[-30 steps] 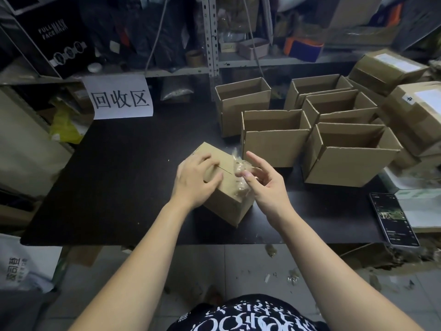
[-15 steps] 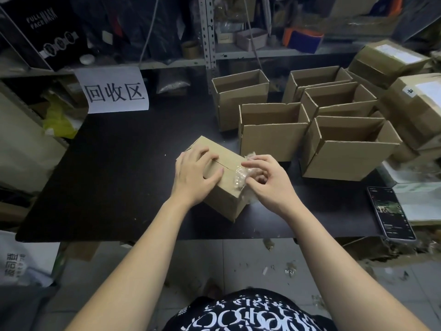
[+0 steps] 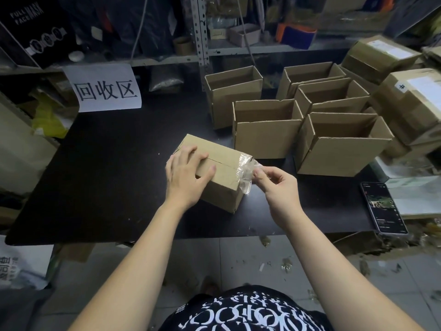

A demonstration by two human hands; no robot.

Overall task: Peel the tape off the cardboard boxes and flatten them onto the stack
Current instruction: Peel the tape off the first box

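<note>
Box (image 3: 222, 194) lies lengthwise left-right — tape (image 3: 247, 168) at right

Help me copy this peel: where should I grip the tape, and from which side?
Pinch the loose, crumpled end of the tape that stands off the right end of the box, coming from the right. There the film is lifted clear of the cardboard, so fingers can close on it. The right hand pinches it there while the left hand holds the box down.
</note>
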